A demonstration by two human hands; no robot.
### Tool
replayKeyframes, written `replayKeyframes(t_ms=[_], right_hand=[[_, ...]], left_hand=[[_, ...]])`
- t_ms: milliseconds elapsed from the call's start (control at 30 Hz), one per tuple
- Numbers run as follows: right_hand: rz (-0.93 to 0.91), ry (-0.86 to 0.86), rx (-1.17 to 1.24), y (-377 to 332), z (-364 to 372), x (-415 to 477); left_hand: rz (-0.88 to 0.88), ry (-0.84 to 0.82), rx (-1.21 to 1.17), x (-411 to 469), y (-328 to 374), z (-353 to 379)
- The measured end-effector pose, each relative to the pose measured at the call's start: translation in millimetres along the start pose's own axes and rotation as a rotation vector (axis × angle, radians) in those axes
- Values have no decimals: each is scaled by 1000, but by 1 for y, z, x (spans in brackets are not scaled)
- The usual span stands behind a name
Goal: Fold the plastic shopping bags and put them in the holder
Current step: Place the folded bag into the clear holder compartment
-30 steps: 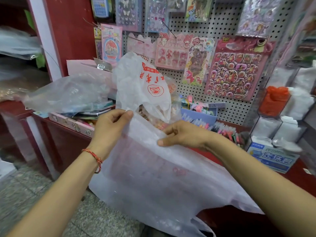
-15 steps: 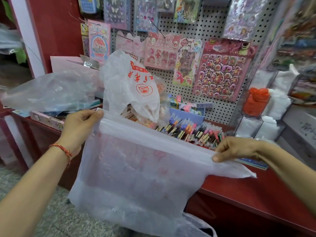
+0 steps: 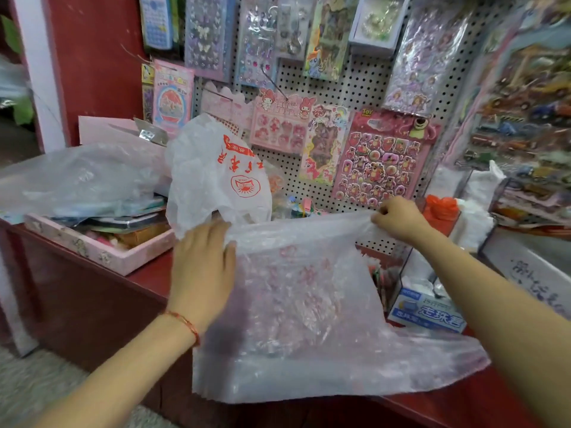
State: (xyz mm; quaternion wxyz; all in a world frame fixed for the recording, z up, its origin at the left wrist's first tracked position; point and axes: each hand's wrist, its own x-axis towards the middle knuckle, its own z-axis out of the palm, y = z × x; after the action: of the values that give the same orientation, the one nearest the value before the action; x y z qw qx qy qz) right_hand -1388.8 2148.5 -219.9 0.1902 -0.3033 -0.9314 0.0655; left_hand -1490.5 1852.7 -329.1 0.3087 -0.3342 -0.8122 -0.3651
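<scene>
"While the plastic bag (image 3: pixel 309 304) hung spread out at the front of the red bench (image 3: pixel 148 281), who held it?"

"Two hands did. The right hand (image 3: pixel 398 219) pinched the top right corner, its grip tight on the bag. The left hand (image 3: pixel 200 267) was at the top left edge, but it was blurry, so I could not tell if its grip was tight or loose."

"What was behind it?"

"A white bag (image 3: pixel 216 177) with red print stood on the bench, just beside a pink box (image 3: pixel 102 254). Sticker sheets (image 3: pixel 383 168) hung on the pegboard (image 3: pixel 364 88)."
</scene>
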Motion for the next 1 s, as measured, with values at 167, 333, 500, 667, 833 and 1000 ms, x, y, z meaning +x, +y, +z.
replayKeyframes(t_ms=[167,333,500,667,833,1000], right_hand=[[-13,167,-439,0,22,6],[-383,14,-59,-50,63,-72],[-550,-461,-46,-42,122,-151],[-475,-571,-158,31,117,-166],[-399,-616,-166,58,105,-164],[-365,-582,-117,55,108,-167]], left_hand=[[81,-694,193,-47,25,52],[-22,-897,219,-53,11,70],[17,-877,220,-55,7,76],[79,-881,255,-49,-19,68],[241,-713,341,-54,-66,43],[651,-589,478,-88,-85,10]])
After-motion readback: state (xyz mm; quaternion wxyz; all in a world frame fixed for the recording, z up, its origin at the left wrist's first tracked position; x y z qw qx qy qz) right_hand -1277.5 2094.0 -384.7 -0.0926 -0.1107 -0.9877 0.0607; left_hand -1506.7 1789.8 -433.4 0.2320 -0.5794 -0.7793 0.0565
